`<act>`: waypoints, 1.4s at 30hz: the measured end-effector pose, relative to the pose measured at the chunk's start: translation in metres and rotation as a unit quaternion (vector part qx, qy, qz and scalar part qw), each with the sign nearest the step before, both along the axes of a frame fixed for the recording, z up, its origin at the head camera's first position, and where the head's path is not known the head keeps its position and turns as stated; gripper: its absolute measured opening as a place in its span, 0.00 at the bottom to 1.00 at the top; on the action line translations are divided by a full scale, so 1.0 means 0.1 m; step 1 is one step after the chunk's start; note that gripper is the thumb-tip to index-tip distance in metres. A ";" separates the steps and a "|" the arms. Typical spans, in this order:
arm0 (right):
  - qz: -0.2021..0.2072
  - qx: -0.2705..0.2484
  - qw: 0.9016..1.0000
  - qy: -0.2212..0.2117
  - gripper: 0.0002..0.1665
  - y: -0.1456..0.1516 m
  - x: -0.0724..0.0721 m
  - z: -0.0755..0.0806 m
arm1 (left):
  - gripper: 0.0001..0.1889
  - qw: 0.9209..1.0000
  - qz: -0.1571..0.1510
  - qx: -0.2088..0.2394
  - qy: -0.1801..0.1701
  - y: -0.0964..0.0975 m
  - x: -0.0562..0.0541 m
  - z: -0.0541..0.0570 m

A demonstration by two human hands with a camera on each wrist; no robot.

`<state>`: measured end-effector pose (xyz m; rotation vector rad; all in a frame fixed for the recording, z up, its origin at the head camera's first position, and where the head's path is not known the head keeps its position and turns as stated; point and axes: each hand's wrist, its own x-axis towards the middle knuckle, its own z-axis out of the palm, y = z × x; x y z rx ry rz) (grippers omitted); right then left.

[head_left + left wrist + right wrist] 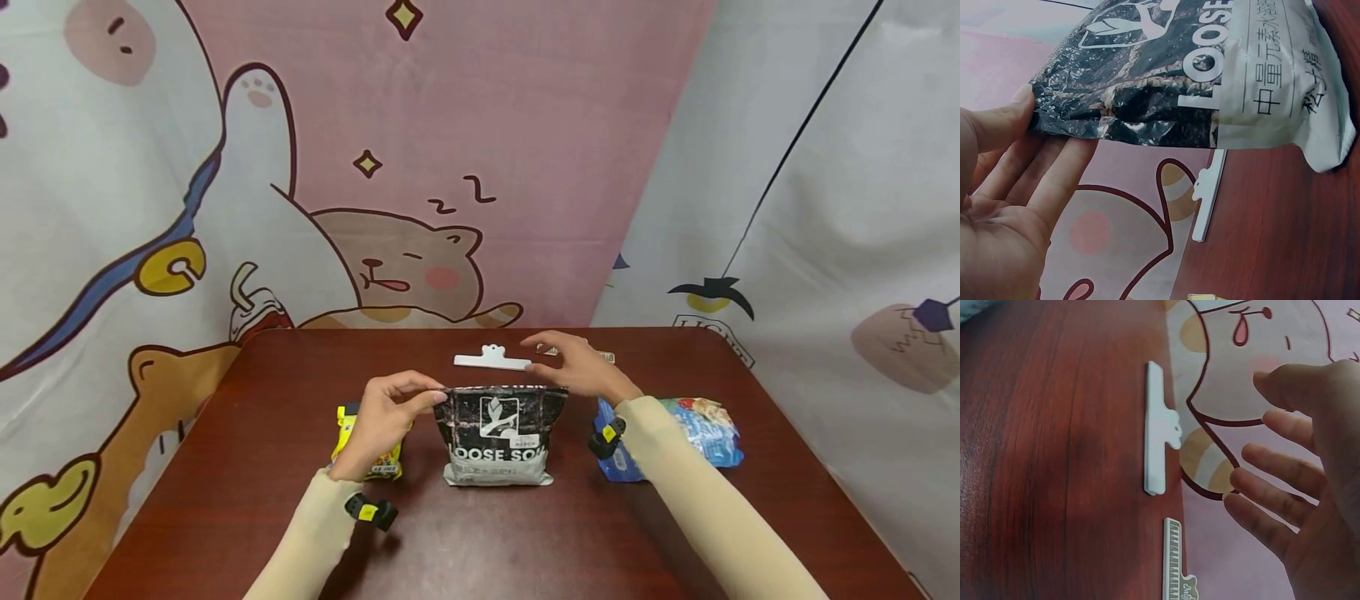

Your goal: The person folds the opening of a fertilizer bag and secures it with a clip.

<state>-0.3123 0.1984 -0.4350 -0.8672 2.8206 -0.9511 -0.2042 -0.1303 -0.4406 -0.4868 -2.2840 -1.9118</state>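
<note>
A black and white bag [495, 437] printed "LOOSE SO…" stands upright at the middle of the table. At its top left corner, my left hand [390, 415] pinches the bag between thumb and fingers; the left wrist view shows this grip on the black film [1129, 81]. My right hand [573, 367] is above and behind the bag's right side, fingers spread, holding nothing. Nearest to it lies a white sealing clip [491, 359], seen whole in the right wrist view. Behind the right hand is a second, patterned clip [1172, 562], partly hidden in the head view.
Left of the bag, a yellow packet [386, 462] lies partly behind my left hand. To the right, a blue packet [705, 429] is partly covered by my right forearm. A printed cloth [570, 167] hangs behind the far edge of the brown table [487, 542].
</note>
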 end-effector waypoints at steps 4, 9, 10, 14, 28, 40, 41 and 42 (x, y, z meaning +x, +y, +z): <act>0.010 0.027 1.000 -0.001 0.31 -0.06 -0.04 -0.02 | 0.05 1.000 0.001 0.002 -0.002 0.00 0.01 0.00; 0.021 0.078 0.997 0.016 0.33 -0.11 -0.12 -0.06 | 0.06 1.000 -0.001 0.005 0.002 -0.01 0.00 -0.01; 0.024 0.089 0.996 0.023 0.34 -0.13 -0.14 -0.07 | 0.06 1.000 0.000 0.005 0.002 -0.01 0.00 -0.01; 0.041 0.104 0.993 0.034 0.36 -0.19 -0.21 -0.12 | 0.05 1.000 0.005 -0.001 0.004 -0.02 0.00 -0.01; 0.053 0.140 0.989 0.017 0.39 -0.39 -0.44 -0.23 | 0.06 1.000 0.004 -0.004 -0.001 -0.03 0.01 0.00; 0.046 0.155 0.987 -0.024 0.44 -0.58 -0.63 -0.31 | 0.06 1.000 0.012 -0.009 -0.007 -0.04 0.00 0.01; 0.044 0.157 0.986 -0.024 0.44 -0.59 -0.65 -0.32 | 0.06 1.000 0.013 -0.009 -0.007 -0.03 0.01 0.01; 0.043 0.161 0.986 -0.023 0.43 -0.61 -0.66 -0.33 | 0.06 1.000 0.013 -0.010 -0.007 -0.03 0.00 0.01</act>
